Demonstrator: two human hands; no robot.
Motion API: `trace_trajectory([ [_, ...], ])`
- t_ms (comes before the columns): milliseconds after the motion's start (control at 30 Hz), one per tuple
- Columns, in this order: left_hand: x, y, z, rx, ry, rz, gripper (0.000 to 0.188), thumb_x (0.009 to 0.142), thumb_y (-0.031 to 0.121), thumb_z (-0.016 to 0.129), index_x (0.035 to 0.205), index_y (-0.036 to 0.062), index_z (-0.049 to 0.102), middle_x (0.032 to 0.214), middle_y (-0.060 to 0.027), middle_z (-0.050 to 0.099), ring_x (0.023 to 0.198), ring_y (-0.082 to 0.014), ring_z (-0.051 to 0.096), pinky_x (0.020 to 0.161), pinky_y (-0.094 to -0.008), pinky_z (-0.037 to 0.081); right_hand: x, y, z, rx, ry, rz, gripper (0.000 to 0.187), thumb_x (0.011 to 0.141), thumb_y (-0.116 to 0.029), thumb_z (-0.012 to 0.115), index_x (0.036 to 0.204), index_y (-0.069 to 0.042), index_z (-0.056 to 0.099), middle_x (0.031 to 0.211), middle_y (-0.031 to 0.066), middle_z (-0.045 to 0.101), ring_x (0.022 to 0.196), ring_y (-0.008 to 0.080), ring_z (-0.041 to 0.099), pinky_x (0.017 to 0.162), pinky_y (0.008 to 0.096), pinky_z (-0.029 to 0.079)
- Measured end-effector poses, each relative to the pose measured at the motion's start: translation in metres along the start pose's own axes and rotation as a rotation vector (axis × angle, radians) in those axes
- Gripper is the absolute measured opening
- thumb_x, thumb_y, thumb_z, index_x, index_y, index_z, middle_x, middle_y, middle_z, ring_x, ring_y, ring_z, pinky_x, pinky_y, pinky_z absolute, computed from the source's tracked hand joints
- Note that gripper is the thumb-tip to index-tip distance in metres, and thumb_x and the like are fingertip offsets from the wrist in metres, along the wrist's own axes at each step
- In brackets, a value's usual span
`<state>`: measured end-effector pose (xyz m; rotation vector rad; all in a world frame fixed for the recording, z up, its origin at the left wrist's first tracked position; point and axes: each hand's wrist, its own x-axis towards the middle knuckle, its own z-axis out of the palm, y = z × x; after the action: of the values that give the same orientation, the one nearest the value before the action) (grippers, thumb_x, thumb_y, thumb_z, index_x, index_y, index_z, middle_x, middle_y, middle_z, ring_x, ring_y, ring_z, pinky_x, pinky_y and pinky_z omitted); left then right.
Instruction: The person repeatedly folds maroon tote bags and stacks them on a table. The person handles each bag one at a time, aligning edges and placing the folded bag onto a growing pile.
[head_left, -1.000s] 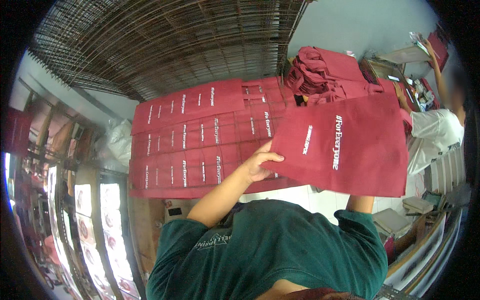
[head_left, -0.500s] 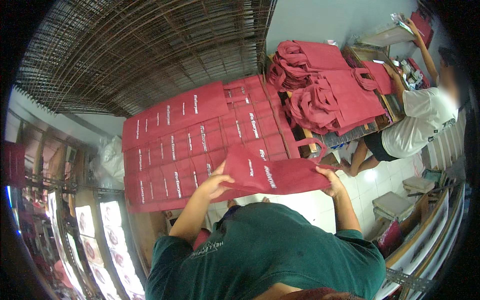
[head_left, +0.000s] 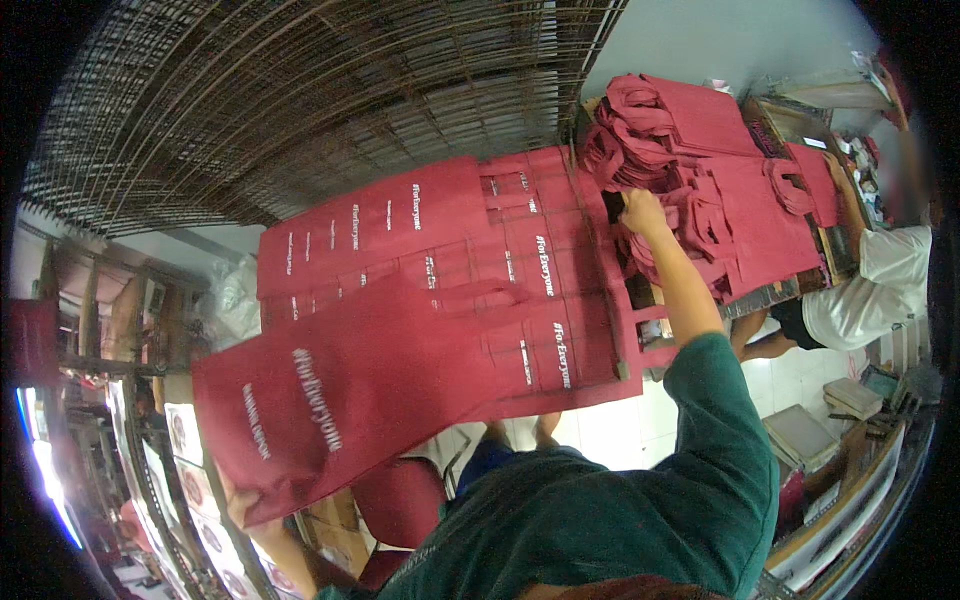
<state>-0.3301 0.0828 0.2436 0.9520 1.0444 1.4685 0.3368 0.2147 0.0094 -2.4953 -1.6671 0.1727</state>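
Note:
A dark red fabric tote bag (head_left: pixel 330 385) with white printing hangs slanted at the near left, over the front of the drying rack. My left hand (head_left: pixel 240 505) grips its lower left corner, the fingers partly hidden behind the cloth. My right arm is stretched forward. At the rack's right edge, beside the piled bag handles, my right hand (head_left: pixel 640 212) is closed; what it holds, if anything, is hidden. Printed red bags (head_left: pixel 370 222) lie spread flat over the wire rack, some seen through its bars.
Raised wire racks (head_left: pixel 330 110) fill the far left. Stacked red bags (head_left: pixel 700 110) with looped handles cover a table at the far right. A co-worker in a white shirt (head_left: pixel 880 285) works beside it. A red chair seat (head_left: pixel 400 500) is near me; frames (head_left: pixel 800 430) lie right.
The bag I held between both hands has swung left and is spread out, now in my left hand only. My right hand has let go and reached forward to the rack's edge.

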Motion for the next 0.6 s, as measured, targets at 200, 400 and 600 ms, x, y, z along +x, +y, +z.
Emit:
trace_trajectory([
  [200,-0.035,0.015,-0.067,-0.06,0.37,0.015,0.077,0.062,-0.005,0.045,0.136,-0.0027,0.023,0.129,-0.024,0.038,0.112,-0.0373,0.047,0.093,-0.0451,0.046,0.079,0.016,0.062,-0.226,0.163,0.326,0.083,0.071,-0.03,0.07,0.137,-0.014,0.023,0.136,0.0149,0.028,0.102,0.0379,0.051,0.072,0.0416,0.053],
  [400,-0.03,-0.004,-0.149,-0.101,0.423,-0.078,0.068,0.067,-0.009,0.042,0.133,-0.0032,0.026,0.122,-0.0255,0.044,0.095,-0.0354,0.059,0.072,-0.0372,0.059,0.103,0.031,0.074,-0.334,0.142,0.329,0.054,0.082,-0.043,0.054,0.126,-0.014,0.045,0.095,0.009,0.061,0.087,0.0299,0.061,0.059,0.046,0.053],
  [600,0.009,-0.019,-0.135,-0.091,0.285,-0.096,0.064,0.07,-0.006,0.04,0.132,-0.0044,0.026,0.12,-0.0257,0.044,0.092,-0.0337,0.059,0.068,-0.0342,0.06,0.157,0.071,0.124,-0.439,0.097,0.336,0.021,0.082,-0.023,0.05,0.082,-0.011,0.067,0.082,0.0068,0.066,0.074,0.0274,0.066,0.05,0.0486,0.051],
])
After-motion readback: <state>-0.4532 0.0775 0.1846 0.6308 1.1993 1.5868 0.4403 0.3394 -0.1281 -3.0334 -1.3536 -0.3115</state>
